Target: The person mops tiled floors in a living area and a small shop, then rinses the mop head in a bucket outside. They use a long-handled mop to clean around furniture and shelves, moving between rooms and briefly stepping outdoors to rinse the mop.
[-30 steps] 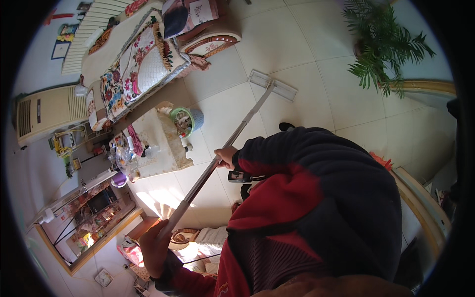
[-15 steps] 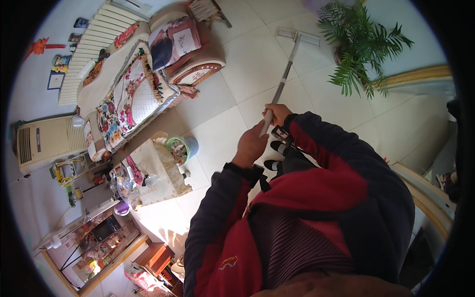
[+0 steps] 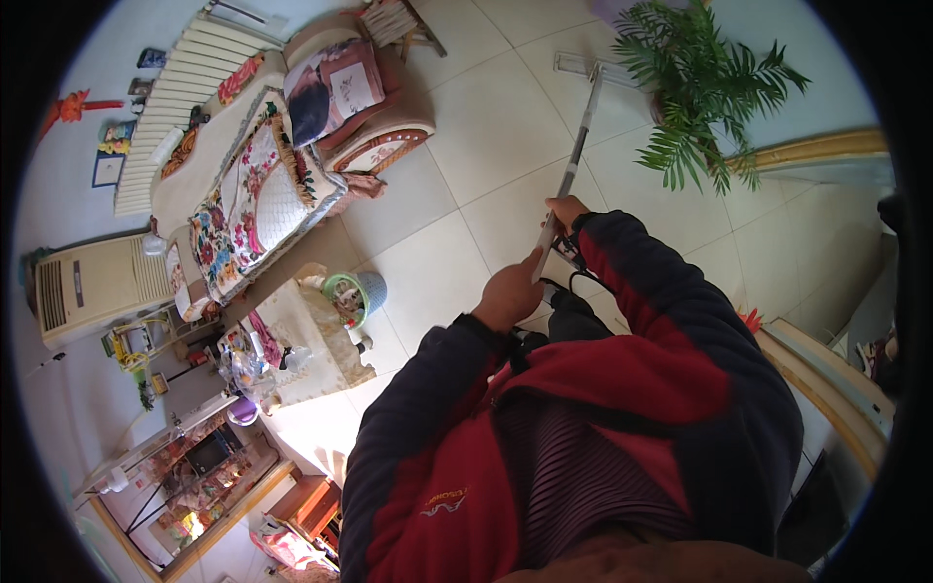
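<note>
A flat mop with a long grey pole (image 3: 577, 146) slants away from me, and its pale rectangular head (image 3: 580, 65) lies on the tiled floor by the potted palm. My left hand (image 3: 509, 293) is closed round the near end of the pole. Farther up, my right hand (image 3: 566, 210) grips the same pole with its fingers wrapped round it. Part of the mop head is lost behind the palm fronds.
The green palm (image 3: 695, 97) stands at the far right, by a doorway edge. On the left are a sofa (image 3: 233, 209) with floral covers, a cloth-covered low table (image 3: 330, 369) and a green-rimmed waste basket (image 3: 374, 289). Pale tiles (image 3: 496, 121) make up the floor.
The mop head has slid right, toward the palm. Both my hands have moved to the right with the pole, the left one also slightly nearer to me. Both still grip it.
</note>
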Demonstrator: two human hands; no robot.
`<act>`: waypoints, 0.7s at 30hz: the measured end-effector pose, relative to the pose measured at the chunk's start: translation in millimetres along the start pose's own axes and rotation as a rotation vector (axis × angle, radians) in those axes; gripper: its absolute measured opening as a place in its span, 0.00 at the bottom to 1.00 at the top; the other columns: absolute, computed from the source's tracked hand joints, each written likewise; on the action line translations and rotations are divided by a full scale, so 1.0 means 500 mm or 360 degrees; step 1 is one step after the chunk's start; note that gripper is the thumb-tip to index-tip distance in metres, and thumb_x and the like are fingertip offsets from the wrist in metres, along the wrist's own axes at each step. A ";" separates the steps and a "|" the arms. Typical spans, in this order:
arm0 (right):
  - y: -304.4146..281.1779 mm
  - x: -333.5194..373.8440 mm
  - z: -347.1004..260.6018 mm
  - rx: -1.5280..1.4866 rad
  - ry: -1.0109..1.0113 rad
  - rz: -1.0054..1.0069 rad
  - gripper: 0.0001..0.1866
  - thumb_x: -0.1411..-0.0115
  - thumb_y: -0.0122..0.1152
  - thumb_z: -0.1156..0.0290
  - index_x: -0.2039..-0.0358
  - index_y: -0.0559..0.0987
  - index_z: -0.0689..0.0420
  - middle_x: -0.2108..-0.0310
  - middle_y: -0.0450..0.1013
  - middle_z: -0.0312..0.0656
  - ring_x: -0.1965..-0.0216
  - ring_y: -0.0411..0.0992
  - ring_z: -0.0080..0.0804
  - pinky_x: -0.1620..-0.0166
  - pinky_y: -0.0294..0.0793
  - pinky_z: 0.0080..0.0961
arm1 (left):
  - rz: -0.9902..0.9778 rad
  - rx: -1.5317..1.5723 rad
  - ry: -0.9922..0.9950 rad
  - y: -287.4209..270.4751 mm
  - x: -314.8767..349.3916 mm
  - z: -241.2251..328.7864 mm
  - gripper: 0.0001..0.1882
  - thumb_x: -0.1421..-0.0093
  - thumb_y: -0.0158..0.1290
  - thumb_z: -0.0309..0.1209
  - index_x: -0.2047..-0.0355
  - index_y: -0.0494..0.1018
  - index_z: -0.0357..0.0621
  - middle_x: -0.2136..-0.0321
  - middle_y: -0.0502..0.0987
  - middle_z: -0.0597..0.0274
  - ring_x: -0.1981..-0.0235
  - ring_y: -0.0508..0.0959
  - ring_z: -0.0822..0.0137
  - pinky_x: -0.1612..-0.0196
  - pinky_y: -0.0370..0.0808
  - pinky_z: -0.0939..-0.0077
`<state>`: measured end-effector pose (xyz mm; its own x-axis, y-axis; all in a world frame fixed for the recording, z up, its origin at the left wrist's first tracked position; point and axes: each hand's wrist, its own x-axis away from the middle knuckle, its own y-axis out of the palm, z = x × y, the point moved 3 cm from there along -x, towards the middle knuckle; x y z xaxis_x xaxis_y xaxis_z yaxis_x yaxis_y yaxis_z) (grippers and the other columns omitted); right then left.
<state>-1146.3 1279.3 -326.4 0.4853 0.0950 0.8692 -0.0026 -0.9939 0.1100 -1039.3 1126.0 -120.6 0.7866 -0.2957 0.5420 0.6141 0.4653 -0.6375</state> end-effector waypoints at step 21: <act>0.659 0.208 0.565 0.2624 -0.0788 -0.1483 0.16 0.42 0.52 0.65 0.75 0.83 0.61 0.75 0.80 0.44 0.73 0.79 0.34 0.71 0.77 0.33 | 0.0729 0.0335 -0.0742 -0.124 1.016 -0.322 0.19 0.49 0.57 0.27 0.55 0.77 0.49 0.70 0.79 0.49 0.69 0.79 0.52 0.66 0.75 0.64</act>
<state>-849.6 945.8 -336.2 0.0151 0.8042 0.5941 0.8993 0.2488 -0.3596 -667.7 812.4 106.0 0.8254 0.3379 0.4523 0.1634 0.6239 -0.7642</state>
